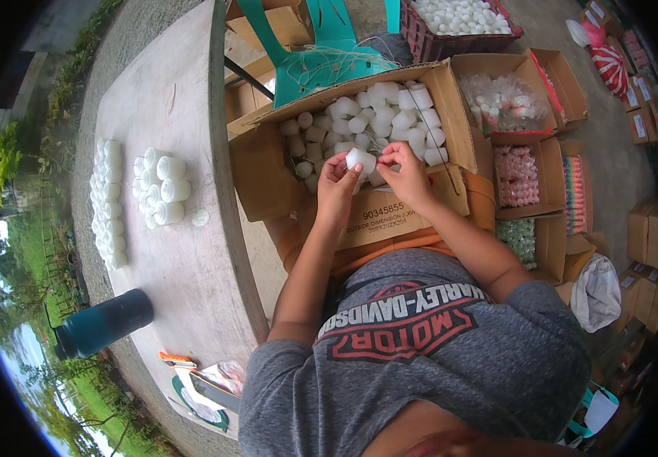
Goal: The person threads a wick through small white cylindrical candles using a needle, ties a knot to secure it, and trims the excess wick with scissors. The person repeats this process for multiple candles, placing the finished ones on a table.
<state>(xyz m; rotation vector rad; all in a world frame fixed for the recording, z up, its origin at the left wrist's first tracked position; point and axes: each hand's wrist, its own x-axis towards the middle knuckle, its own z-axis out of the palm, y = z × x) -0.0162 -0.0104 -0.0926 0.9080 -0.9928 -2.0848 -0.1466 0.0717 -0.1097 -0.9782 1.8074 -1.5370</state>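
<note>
Over an open cardboard box [264, 177] on my lap, my left hand [333, 192] grips a short white candle [361, 159] between thumb and fingers, tilted with one end toward me. My right hand [408, 180] is closed in a pinch right beside that candle's end; what its fingertips hold is too small to make out. Beneath both hands, the box is filled with many loose white candles [382, 120] of the same kind, lying in all directions. A few thin, wire-like strands show among them.
At left stands a pale table [165, 84] with rows of white candles [109, 204], a candle cluster [163, 186], a dark blue bottle [108, 324] and an orange cutter [178, 360]. Thin strands lie on a teal chair [329, 72]. Boxes of coloured items [517, 177] line my right.
</note>
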